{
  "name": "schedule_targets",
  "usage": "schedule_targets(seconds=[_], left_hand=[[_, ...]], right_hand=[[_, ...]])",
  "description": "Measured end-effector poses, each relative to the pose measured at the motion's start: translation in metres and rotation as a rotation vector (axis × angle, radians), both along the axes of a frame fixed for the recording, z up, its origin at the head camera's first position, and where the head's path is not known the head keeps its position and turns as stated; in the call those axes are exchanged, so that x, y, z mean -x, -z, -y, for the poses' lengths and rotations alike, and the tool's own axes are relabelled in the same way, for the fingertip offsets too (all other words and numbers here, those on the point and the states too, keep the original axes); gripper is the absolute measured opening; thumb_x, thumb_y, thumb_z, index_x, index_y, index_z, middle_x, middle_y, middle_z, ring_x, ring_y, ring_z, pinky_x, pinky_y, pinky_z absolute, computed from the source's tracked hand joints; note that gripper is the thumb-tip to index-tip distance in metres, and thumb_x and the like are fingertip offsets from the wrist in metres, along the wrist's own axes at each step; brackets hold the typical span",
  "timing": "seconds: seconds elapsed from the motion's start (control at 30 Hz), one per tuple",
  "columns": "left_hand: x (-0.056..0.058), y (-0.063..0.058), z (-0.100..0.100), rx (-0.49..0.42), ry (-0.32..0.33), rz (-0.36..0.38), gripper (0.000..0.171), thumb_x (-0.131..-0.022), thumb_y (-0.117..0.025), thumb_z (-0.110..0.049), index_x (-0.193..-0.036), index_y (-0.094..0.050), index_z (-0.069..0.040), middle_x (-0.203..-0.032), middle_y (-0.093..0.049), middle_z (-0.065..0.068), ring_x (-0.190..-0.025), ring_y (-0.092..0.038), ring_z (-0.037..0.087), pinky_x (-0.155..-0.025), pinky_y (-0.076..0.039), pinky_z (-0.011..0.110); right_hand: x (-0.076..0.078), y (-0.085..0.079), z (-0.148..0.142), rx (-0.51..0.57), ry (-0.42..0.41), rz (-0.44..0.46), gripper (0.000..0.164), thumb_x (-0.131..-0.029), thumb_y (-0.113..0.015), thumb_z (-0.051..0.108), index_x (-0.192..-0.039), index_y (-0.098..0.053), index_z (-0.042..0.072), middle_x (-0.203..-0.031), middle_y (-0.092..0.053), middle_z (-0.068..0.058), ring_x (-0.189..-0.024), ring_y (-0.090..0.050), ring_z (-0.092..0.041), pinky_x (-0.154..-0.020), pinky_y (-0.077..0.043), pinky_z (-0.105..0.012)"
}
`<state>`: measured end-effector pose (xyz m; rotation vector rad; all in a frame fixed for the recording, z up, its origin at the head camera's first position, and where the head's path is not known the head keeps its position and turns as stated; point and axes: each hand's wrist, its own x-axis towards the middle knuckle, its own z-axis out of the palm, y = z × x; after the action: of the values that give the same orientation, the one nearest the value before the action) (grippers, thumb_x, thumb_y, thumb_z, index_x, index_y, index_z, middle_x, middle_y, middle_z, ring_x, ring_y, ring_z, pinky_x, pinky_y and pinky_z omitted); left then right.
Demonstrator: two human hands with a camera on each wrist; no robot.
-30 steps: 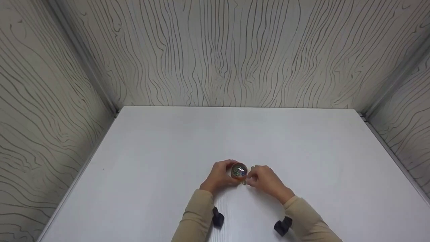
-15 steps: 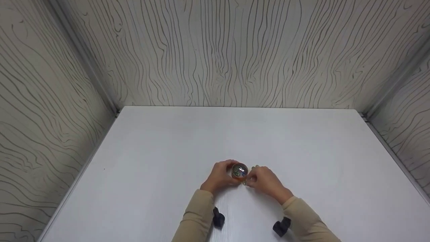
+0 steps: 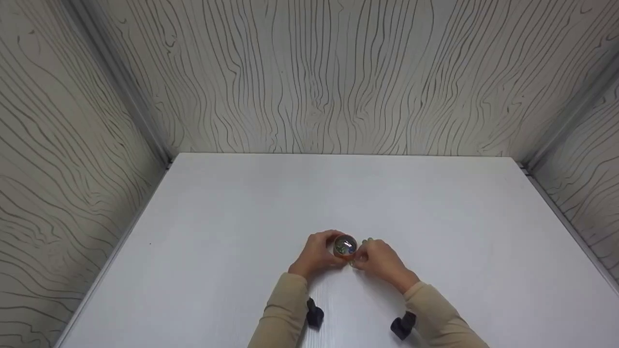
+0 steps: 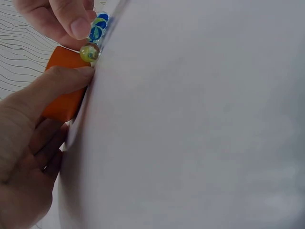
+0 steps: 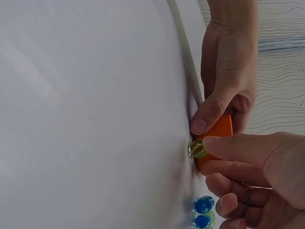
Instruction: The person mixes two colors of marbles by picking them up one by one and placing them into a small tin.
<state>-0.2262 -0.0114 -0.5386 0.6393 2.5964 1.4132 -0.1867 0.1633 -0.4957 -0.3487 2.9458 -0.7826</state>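
Observation:
My left hand (image 3: 316,253) holds a small orange cup (image 4: 66,86) upright on the white table, with its thumb and fingers round the sides. From above, shiny glass marbles (image 3: 344,246) show inside the cup. My right hand (image 3: 383,261) is close against the cup's right side. Its thumb and forefinger are at a yellow-green marble (image 5: 198,149) that sits beside the cup's base, and they appear to pinch it. The forefinger lies along the cup wall. The other right fingers are curled near several blue and green marbles (image 5: 204,205) on the tabletop.
The white table (image 3: 217,217) spreads out around both hands. Wood-patterned panels (image 3: 309,77) rise behind it and at both sides. Black wrist-worn devices (image 3: 314,314) hang under both forearms.
My right hand has shifted slightly left, and its fingertips have come nearer the marble by the cup. The left hand and the cup have barely moved.

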Motion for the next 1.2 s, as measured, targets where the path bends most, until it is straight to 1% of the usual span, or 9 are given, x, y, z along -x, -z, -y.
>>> schedule_targets(seconds=[0.13, 0.2, 0.33, 0.43, 0.57, 0.63, 0.73, 0.93, 1.2], left_hand=[[0.0, -0.0011, -0.0001, -0.002, -0.003, -0.006, 0.051, -0.067, -0.085, -0.011, -0.115, -0.067, -0.009, -0.114, -0.072, 0.005, -0.116, -0.064, 0.02, -0.108, -0.048, 0.032], [-0.0005, -0.0018, 0.0, -0.001, -0.001, -0.009, 0.051, -0.068, -0.085, -0.011, -0.116, -0.067, -0.008, -0.114, -0.072, 0.006, -0.116, -0.063, 0.021, -0.108, -0.048, 0.033], [-0.0022, -0.0025, 0.0004, 0.006, 0.009, -0.051, 0.05, -0.068, -0.083, -0.009, -0.115, -0.066, -0.006, -0.113, -0.072, 0.006, -0.114, -0.064, 0.021, -0.106, -0.05, 0.033], [-0.0027, -0.0025, 0.0006, -0.001, 0.009, -0.039, 0.051, -0.068, -0.083, -0.008, -0.116, -0.066, -0.007, -0.113, -0.072, 0.006, -0.114, -0.064, 0.02, -0.106, -0.049, 0.032], [-0.002, -0.0023, 0.0003, -0.003, 0.001, 0.007, 0.053, -0.067, -0.084, -0.008, -0.116, -0.066, -0.007, -0.115, -0.071, 0.006, -0.117, -0.063, 0.021, -0.109, -0.047, 0.033], [-0.0011, -0.0017, 0.0001, 0.015, -0.005, 0.007, 0.054, -0.067, -0.085, -0.009, -0.117, -0.066, -0.008, -0.115, -0.071, 0.006, -0.118, -0.063, 0.022, -0.109, -0.047, 0.033], [-0.0001, -0.0015, -0.0003, 0.037, -0.012, 0.0, 0.055, -0.066, -0.085, -0.009, -0.117, -0.066, -0.007, -0.117, -0.071, 0.007, -0.119, -0.062, 0.023, -0.109, -0.047, 0.034], [-0.0011, -0.0036, 0.0001, 0.029, -0.012, 0.012, 0.056, -0.066, -0.085, -0.009, -0.118, -0.065, -0.006, -0.118, -0.07, 0.007, -0.121, -0.061, 0.024, -0.11, -0.046, 0.035], [-0.0009, -0.004, 0.0005, 0.024, -0.013, 0.027, 0.056, -0.066, -0.085, -0.009, -0.119, -0.065, -0.006, -0.118, -0.07, 0.007, -0.121, -0.061, 0.023, -0.11, -0.046, 0.036]], right_hand=[[-0.0004, 0.0004, 0.0016, -0.01, 0.019, 0.01, 0.01, -0.072, -0.08, 0.01, -0.078, -0.075, 0.004, -0.076, -0.071, -0.004, -0.079, -0.061, -0.017, -0.077, -0.054, -0.038], [-0.0004, 0.0005, 0.0021, -0.012, 0.027, 0.017, 0.011, -0.072, -0.08, 0.01, -0.078, -0.075, 0.004, -0.076, -0.07, -0.004, -0.078, -0.059, -0.017, -0.076, -0.053, -0.038], [-0.0008, 0.0014, 0.0034, -0.016, 0.038, 0.015, 0.011, -0.072, -0.081, 0.011, -0.079, -0.075, 0.003, -0.077, -0.071, -0.005, -0.085, -0.065, -0.023, -0.082, -0.056, -0.041], [-0.0015, 0.0021, 0.0042, -0.023, 0.052, 0.015, 0.012, -0.072, -0.081, 0.011, -0.08, -0.075, 0.004, -0.079, -0.072, -0.006, -0.088, -0.065, -0.025, -0.085, -0.056, -0.043], [-0.0028, 0.0019, 0.0055, -0.03, 0.069, 0.027, 0.013, -0.071, -0.081, 0.012, -0.079, -0.075, 0.004, -0.077, -0.07, -0.004, -0.079, -0.057, -0.018, -0.076, -0.052, -0.039], [-0.0035, 0.0012, 0.0062, -0.027, 0.071, 0.032, 0.012, -0.071, -0.081, 0.012, -0.077, -0.074, 0.005, -0.074, -0.068, -0.003, -0.075, -0.052, -0.016, -0.071, -0.049, -0.037], [-0.0042, 0.0002, 0.0075, -0.027, 0.069, 0.031, 0.011, -0.07, -0.081, 0.012, -0.076, -0.074, 0.005, -0.071, -0.067, -0.002, -0.072, -0.049, -0.015, -0.069, -0.046, -0.034], [-0.0041, 0.0003, 0.0097, -0.034, 0.065, 0.021, 0.009, -0.071, -0.08, 0.011, -0.073, -0.074, 0.005, -0.068, -0.064, 0.0, -0.07, -0.046, -0.014, -0.068, -0.044, -0.033], [-0.0029, 0.001, 0.0095, -0.045, 0.07, 0.008, 0.009, -0.072, -0.079, 0.01, -0.078, -0.075, 0.005, -0.072, -0.065, -0.003, -0.072, -0.049, -0.014, -0.071, -0.048, -0.036]])
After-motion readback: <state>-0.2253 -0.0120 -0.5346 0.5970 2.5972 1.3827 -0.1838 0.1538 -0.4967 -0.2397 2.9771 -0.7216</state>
